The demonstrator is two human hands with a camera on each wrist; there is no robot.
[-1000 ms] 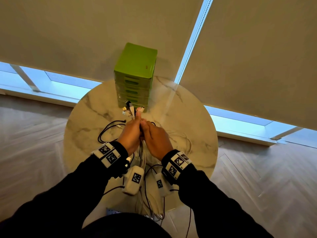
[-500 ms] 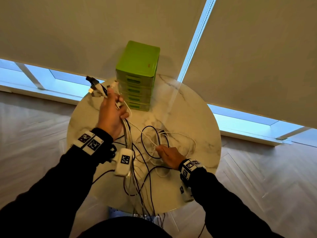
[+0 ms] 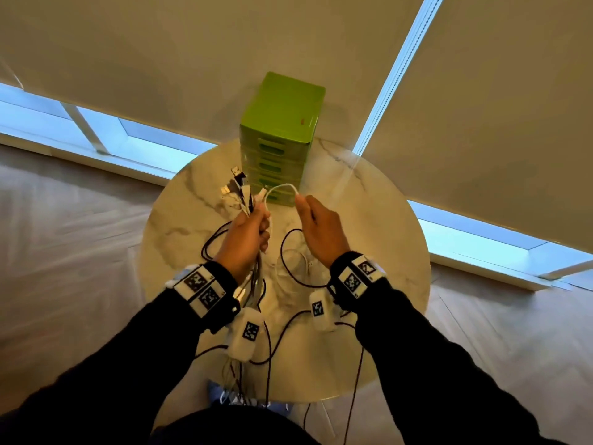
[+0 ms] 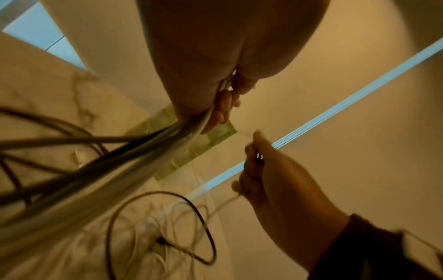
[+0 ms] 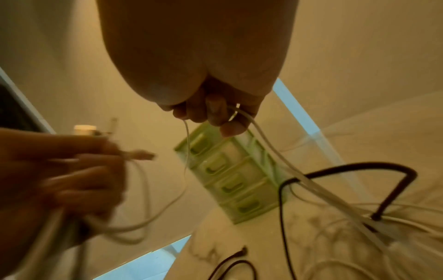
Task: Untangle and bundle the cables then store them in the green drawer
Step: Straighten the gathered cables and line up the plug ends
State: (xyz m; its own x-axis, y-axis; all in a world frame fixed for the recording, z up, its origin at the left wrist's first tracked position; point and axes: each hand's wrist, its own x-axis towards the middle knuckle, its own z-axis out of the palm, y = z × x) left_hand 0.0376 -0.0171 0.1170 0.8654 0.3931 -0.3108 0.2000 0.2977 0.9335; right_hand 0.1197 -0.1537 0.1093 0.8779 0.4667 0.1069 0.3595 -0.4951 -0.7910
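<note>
My left hand point(image 3: 245, 239) is fisted around a bundle of thin black and white cables point(image 3: 253, 281), held above the round white marble table point(image 3: 378, 220); their plug ends point(image 3: 239, 187) fan out above my fist, and the tails hang down past the near table edge. My right hand point(image 3: 322, 231) pinches 1 thin white cable point(image 3: 282, 187), which arches from my fingertips point(image 3: 301, 202) across to the left fist. More loose black and white cable loops point(image 3: 292, 268) lie tangled on the marble under my hands. The bright green plastic drawer unit point(image 3: 282, 136) stands at the far side of the table, just beyond my hands, with all drawers pushed in. I count 1 unit with 5 drawer fronts in the right wrist view; the head view blurs the lowest. The cable count in the bundle cannot be fixed, as strands overlap and both wrist views are motion-blurred. Roughly 4 plug ends show. The tails are cut off behind my body.
</note>
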